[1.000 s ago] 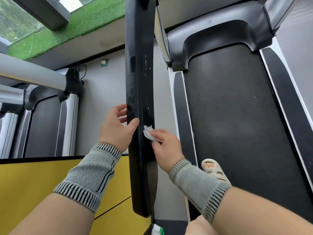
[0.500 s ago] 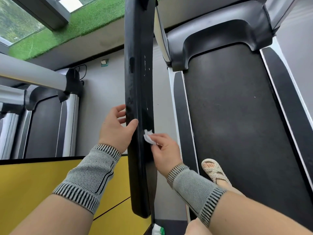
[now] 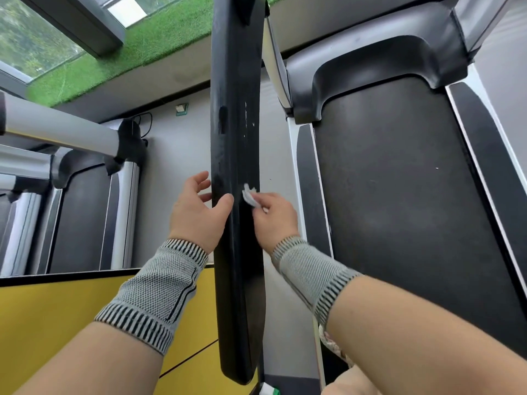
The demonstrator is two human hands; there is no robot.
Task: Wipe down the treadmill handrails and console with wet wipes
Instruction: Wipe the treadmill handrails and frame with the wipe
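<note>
A long black handrail [image 3: 236,138] runs from the top of the view down to the bottom middle, with pale specks on its upper part. My left hand [image 3: 196,212] holds its left side, thumb across the top and fingers reaching round the far edge. My right hand [image 3: 273,218] pinches a small crumpled white wet wipe [image 3: 248,196] and presses it against the rail's right side, level with my left thumb. Both wrists wear grey knitted bands.
To the right of the rail lies the black treadmill belt [image 3: 399,209] with its dark motor cover [image 3: 370,58]. A second treadmill [image 3: 82,218] with silver rails stands on the left. A yellow panel [image 3: 57,315] is at lower left. A green-and-white packet [image 3: 269,390] peeks in at the bottom.
My right hand has slid the wipe a little up the rail's right side. The sandalled foot on the belt is now mostly hidden behind my right forearm. My left hand has stayed put.
</note>
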